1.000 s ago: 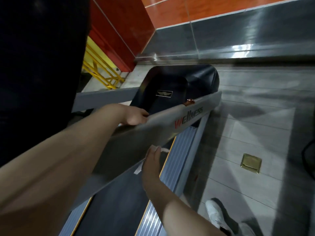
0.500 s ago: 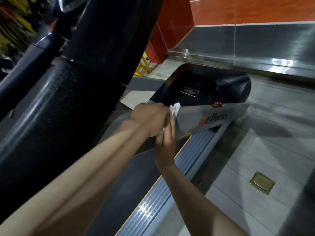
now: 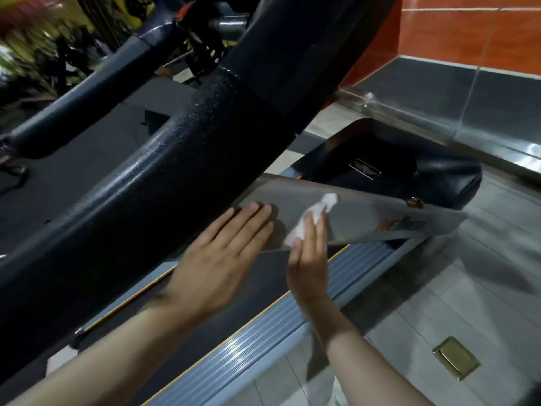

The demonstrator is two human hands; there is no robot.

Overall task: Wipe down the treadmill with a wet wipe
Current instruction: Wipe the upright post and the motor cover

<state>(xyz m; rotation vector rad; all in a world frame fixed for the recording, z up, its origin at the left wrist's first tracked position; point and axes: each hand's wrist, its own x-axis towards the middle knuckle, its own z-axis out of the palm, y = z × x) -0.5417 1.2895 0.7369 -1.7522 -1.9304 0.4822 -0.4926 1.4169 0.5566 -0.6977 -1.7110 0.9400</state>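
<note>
White wet wipe (image 3: 310, 218) under right hand (image 3: 310, 259) fingers (seemingly pressed); blurred.

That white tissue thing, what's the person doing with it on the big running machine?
A person is cleaning a treadmill. The right hand presses a crumpled white wet wipe against the grey side panel of the machine, near its blurred logo. The left hand lies flat and open on the same panel beside it, holding nothing. The black upright post rises just above the hands, and the ribbed side rail runs below them.
</note>
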